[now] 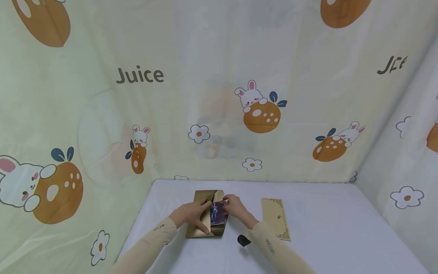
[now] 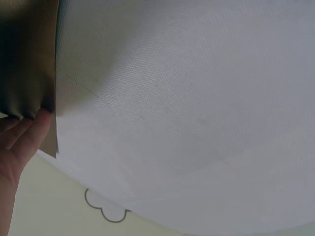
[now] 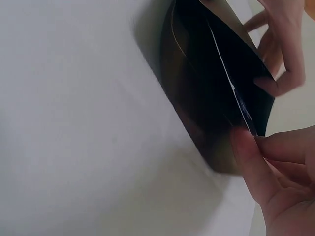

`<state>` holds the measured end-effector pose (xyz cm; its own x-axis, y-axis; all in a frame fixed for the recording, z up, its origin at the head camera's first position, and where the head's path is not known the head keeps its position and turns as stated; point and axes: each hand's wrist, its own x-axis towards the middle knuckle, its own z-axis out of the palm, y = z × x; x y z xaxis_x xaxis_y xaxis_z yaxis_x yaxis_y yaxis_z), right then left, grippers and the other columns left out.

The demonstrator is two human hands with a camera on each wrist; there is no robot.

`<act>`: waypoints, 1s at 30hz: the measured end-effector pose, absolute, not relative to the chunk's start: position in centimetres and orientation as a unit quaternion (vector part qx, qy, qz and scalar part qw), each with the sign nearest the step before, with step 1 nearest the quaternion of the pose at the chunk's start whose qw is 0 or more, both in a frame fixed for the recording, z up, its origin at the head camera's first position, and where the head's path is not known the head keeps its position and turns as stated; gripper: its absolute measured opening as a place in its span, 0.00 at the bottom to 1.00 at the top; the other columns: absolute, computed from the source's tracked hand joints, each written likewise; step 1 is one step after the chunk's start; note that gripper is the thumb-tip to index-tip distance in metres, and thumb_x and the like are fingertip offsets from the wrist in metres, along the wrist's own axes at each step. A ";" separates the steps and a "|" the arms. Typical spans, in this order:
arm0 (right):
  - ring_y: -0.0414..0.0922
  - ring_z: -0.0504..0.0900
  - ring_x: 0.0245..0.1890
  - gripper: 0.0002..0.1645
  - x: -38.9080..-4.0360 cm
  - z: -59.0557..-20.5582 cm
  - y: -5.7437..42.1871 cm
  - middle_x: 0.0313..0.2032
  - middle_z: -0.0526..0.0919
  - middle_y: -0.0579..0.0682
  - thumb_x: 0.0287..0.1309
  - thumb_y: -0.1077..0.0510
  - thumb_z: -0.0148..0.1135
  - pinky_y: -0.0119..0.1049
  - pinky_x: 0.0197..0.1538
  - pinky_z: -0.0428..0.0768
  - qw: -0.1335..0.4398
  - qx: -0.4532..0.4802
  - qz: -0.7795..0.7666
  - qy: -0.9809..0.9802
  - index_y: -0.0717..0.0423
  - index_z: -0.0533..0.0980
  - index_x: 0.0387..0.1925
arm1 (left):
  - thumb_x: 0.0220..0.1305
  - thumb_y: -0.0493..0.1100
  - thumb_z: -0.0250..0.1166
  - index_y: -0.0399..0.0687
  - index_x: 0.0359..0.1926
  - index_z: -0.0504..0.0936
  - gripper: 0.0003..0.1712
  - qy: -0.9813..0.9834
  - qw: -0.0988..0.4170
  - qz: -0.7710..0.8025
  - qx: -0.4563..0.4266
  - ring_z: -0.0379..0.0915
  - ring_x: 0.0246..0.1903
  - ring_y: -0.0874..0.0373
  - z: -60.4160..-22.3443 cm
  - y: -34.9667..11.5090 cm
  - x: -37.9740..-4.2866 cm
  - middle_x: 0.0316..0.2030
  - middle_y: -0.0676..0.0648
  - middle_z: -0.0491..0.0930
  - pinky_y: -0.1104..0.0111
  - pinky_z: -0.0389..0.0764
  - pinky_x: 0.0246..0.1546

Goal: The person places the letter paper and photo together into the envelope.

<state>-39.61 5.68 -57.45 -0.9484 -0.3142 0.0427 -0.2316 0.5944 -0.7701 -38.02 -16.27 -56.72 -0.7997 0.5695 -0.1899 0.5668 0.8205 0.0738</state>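
A gold envelope point(image 1: 201, 195) lies on the white table in the head view, its dark inside showing along the right side. My left hand point(image 1: 192, 213) grips the edge of its mouth, with the thumb hooked inside in the right wrist view. A dark photo point(image 1: 218, 214) with a figure on it sits partly over the opening. The thumb and forefinger of my right hand point(image 1: 236, 207) pinch the photo's right edge; in the right wrist view, the photo point(image 3: 231, 83) is nearly edge-on at the mouth. How far it reaches inside cannot be told.
A pale gold card or envelope point(image 1: 273, 215) with an ornate border lies right of my right hand, partly behind the forearm. A small black object point(image 1: 243, 240) shows beside the right sleeve. A printed curtain point(image 1: 205, 95) hangs behind the table point(image 1: 318, 220).
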 end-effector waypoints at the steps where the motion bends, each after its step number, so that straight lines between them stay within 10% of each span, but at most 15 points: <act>1: 0.42 0.83 0.24 0.21 -39.7 -57.5 5.4 0.30 0.85 0.60 0.55 0.75 0.61 0.31 0.25 0.80 0.052 -0.155 -0.424 0.891 0.77 0.75 0.52 | 0.39 0.83 0.68 0.60 0.73 0.58 0.64 0.948 0.102 0.007 0.300 0.74 0.63 0.42 -56.6 -16.3 -38.0 0.74 0.33 0.59 0.54 0.80 0.56; 30: 0.35 0.74 0.17 0.11 -39.2 -58.3 1.5 0.18 0.75 0.44 0.56 0.75 0.56 0.27 0.23 0.70 0.058 -0.184 -0.434 0.880 0.69 0.79 0.41 | 0.42 0.83 0.67 0.56 0.79 0.52 0.70 0.949 0.111 -0.004 0.295 0.72 0.66 0.46 -56.8 -16.4 -38.1 0.76 0.35 0.57 0.57 0.80 0.56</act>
<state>-39.25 1.53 -58.30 -0.9252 -0.3751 0.0572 -0.2736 0.5551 -0.7855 -38.10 -16.37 -56.75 -0.8014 0.5590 -0.2126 0.5607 0.8260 0.0585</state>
